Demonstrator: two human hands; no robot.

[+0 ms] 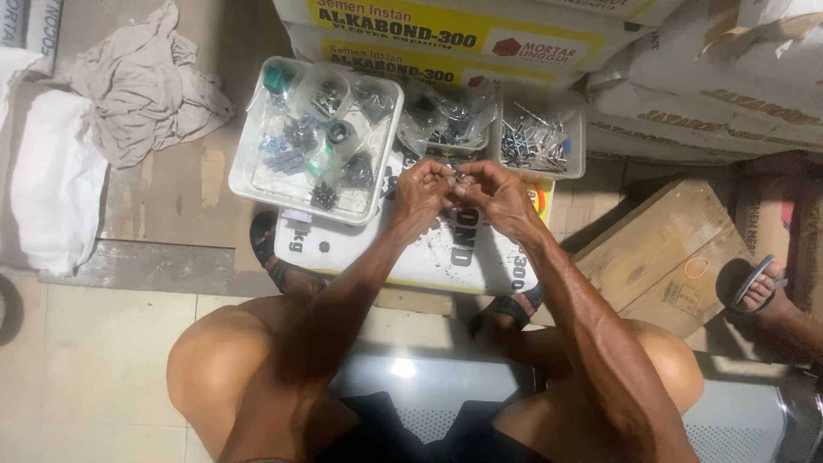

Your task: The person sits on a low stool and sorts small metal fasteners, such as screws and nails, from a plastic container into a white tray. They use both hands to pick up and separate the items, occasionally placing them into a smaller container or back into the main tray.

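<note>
- Small metal part (455,178), too tiny to name, sits between the fingertips of both hands, above the white printed sack (446,257) that serves as a work surface.
- The left hand (422,190) has its fingers bunched together, pinched on the part; the right hand (495,194) closes on it from the other side, so the two hands meet.
- A slip seems the main risk: with so fine a pinch, the part could drop onto the sack, where loose dark bits already lie scattered, and be lost among them.
- The white tray (249,176), just to the left of the hands, holds clear bags of dark hardware and overhangs the sack edge; a nudge from the left forearm might tip it.
- The clear tub of screws (538,137) stands near the right hand and could be knocked likewise.
- Behind the tubs, stacked sacks (446,34) lie flat, white with yellow bands, dark lettering and a red hexagon mark.
- A wooden crate (660,249) to the right carries a small pale label; another person's sandalled foot (759,287) rests beside it.
- A crumpled cloth (141,86) lies far left.
</note>
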